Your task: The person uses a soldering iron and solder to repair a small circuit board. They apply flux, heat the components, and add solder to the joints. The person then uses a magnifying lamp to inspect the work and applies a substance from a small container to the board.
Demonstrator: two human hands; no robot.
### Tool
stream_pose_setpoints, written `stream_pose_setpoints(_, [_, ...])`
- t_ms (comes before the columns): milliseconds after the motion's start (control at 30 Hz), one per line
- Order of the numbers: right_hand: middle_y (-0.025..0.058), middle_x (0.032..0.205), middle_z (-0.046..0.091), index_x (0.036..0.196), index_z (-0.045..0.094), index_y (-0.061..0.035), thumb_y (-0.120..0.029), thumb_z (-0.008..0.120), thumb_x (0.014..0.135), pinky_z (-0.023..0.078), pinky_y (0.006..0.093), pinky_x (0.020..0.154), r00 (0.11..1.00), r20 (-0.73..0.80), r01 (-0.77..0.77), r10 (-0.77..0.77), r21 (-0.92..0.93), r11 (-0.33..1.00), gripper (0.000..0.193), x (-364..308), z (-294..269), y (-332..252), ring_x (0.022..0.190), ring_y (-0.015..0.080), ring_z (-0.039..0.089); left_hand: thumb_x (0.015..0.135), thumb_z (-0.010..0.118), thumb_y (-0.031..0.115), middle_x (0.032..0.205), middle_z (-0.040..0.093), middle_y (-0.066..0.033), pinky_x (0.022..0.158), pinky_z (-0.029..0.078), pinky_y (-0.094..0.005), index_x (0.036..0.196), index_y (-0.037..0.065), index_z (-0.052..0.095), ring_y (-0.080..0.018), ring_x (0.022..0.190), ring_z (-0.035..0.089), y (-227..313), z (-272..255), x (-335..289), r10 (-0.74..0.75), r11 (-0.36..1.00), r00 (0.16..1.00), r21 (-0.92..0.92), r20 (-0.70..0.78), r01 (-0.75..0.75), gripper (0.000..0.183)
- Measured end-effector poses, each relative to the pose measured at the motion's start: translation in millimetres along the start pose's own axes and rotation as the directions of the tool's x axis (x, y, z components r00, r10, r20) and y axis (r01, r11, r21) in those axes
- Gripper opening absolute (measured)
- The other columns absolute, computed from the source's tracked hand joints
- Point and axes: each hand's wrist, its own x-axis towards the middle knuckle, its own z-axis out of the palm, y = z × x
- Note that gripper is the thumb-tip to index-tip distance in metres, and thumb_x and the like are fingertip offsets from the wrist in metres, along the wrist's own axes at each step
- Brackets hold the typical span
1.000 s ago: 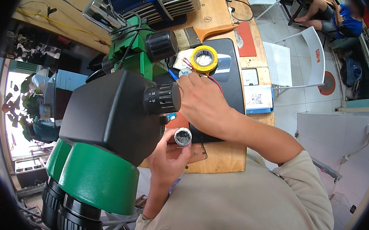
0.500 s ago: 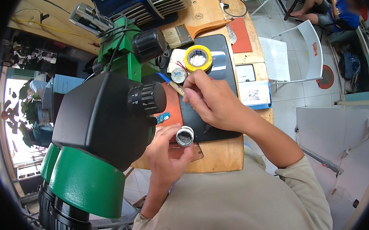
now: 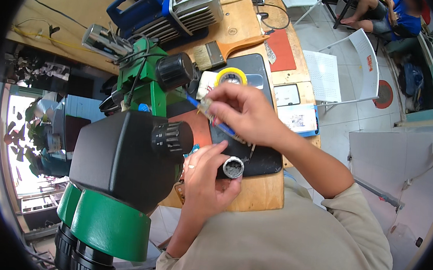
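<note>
My left hand (image 3: 205, 182) is wrapped round a small white jar (image 3: 233, 168), tilted so that its mouth shows grey, lumpy paste inside. Farther off, over the black mat (image 3: 252, 160), my right hand (image 3: 245, 112) pinches a small round lid (image 3: 206, 104) between thumb and fingertips; its outline is slightly blurred. A thin blue-handled tool (image 3: 229, 131) passes under this hand, and whether the fingers touch it I cannot tell. Just beyond the fingers is a roll of yellow tape (image 3: 231, 75), partly covered by the hand.
A green and black microscope (image 3: 124, 158) fills the left side close to my left hand. A wide brush (image 3: 212, 54) and a blue-framed machine (image 3: 185, 12) stand at the back. A blue-edged box (image 3: 298, 118) lies right. A person (image 3: 397, 22) sits beyond a white chair (image 3: 364, 65).
My left hand has moved slightly right with the jar. My right hand has come nearer and now pinches the round lid that lay by the tape. The view has shifted a little.
</note>
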Motion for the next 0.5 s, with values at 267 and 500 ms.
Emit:
stream_pose_setpoints(267, [0.0159,0.097,0.071,0.104,0.074,-0.0012,-0.006,0.079,0.093,0.058,0.047,0.078,0.902,-0.039,0.284,-0.429,-0.694,0.661,0.013,-36,5,-11,0.09,0.0365,0.072,0.073,0.088,0.008,0.107,0.075,-0.0131,0.091,0.055,-0.0473,0.117,0.002,0.069,-0.0364,0.099,0.07,1,-10,-22,-0.072,0.997,0.993,0.007,-0.091,0.073,0.048])
stream_pose_setpoints(500, [0.0074,0.09,0.076,0.102,0.078,0.0018,-0.004,0.077,0.097,0.05,0.0274,0.062,0.798,-0.533,-0.102,-0.281,-0.579,0.809,0.007,-104,-99,-3,0.069,0.0094,0.063,0.077,0.083,0.006,0.11,0.074,-0.0148,0.093,0.051,-0.0495,0.119,0.002,0.067,-0.0366,0.104,0.065,12,-5,-53,-0.091,0.996,0.988,-0.017,-0.126,0.09,0.045])
